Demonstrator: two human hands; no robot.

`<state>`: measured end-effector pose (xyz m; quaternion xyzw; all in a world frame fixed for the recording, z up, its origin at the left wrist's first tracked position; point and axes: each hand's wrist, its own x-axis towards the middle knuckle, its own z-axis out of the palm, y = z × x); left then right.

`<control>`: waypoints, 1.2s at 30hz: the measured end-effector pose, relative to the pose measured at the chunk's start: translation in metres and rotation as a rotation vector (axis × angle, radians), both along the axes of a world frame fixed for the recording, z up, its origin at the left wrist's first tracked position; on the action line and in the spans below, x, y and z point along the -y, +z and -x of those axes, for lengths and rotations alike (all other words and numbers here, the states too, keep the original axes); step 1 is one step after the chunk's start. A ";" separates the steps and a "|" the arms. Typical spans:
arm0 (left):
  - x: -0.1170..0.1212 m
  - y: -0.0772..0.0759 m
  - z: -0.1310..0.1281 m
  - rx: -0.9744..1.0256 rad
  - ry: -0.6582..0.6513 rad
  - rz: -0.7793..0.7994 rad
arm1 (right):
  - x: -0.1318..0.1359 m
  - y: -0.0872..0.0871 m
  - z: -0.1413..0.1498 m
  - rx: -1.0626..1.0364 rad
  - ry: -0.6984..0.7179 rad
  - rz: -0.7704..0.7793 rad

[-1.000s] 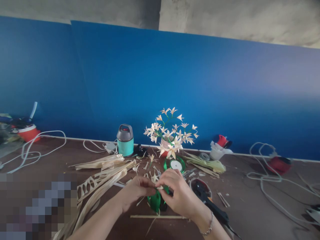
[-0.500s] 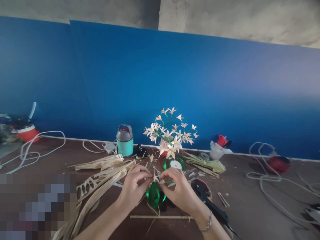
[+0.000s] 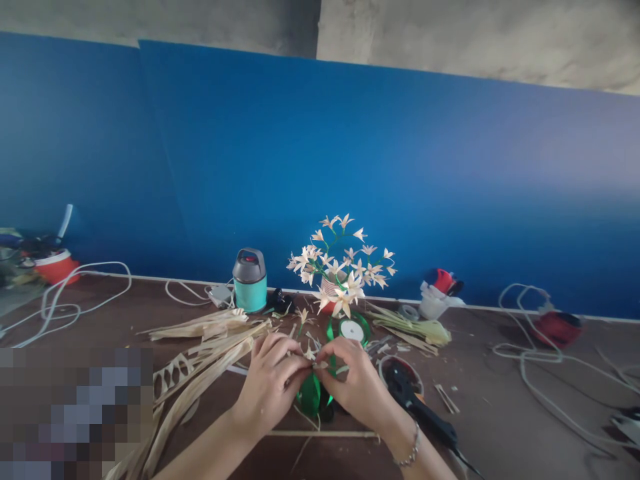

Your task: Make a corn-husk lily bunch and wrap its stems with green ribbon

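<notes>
Right hand (image 3: 354, 377): thumb and forefinger pinching a small pale piece (image 3: 321, 365). Left hand (image 3: 270, 379): fingertips meeting there, grasp I cannot make out. Pale piece: by green ribbon (image 3: 309, 398), well before the desk's (image 3: 480, 380) back edge; thin-looking, best pinched lightly.

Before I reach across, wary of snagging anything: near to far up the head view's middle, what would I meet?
Thin pale stick, looped green ribbon, white-hubbed ribbon spool, star-shaped flowers, blue panel.
</notes>
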<state>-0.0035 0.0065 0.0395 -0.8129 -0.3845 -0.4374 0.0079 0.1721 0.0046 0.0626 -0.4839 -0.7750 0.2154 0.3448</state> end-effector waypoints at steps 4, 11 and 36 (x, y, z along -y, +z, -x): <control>0.002 0.000 0.000 -0.059 0.001 -0.056 | -0.001 -0.002 0.002 -0.116 -0.017 0.130; 0.004 -0.003 -0.002 -0.096 0.041 -0.138 | -0.002 0.001 0.006 -0.259 -0.046 0.306; -0.007 0.000 -0.004 0.767 -0.230 0.904 | -0.004 -0.005 -0.002 -0.719 -0.001 0.493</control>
